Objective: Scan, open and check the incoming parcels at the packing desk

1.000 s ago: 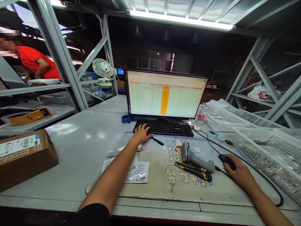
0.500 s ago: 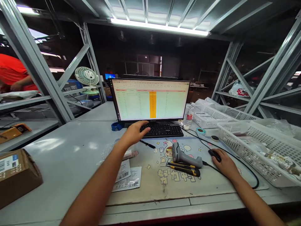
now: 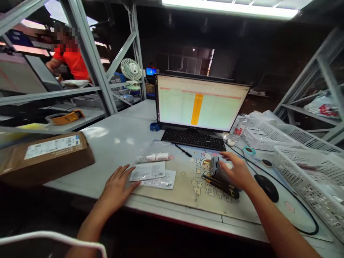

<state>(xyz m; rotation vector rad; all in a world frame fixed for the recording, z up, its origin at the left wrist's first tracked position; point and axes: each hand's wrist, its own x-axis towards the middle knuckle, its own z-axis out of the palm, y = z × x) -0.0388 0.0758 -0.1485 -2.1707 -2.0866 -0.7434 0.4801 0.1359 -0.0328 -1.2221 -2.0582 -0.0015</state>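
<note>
My left hand lies low over the desk's front edge, fingers spread. Its fingertips are at the left end of two flat white packets with printed labels, which overlap on the desk mat. Behind them lies a clear-wrapped pinkish-white tube. My right hand is over the grey barcode scanner, thumb and fingers apart beside its head; the hand partly hides the scanner, and contact is unclear. Two black-and-yellow utility knives lie just below. The black mouse sits right of my right hand, untouched.
A monitor stands behind a black keyboard, with a pen in front. A taped cardboard box is at left. White baskets line the right side. A person in red stands beyond the left rack.
My left hand has left the keyboard and come down to the packets. My right hand has moved from the mouse to the scanner. The view has turned left.
</note>
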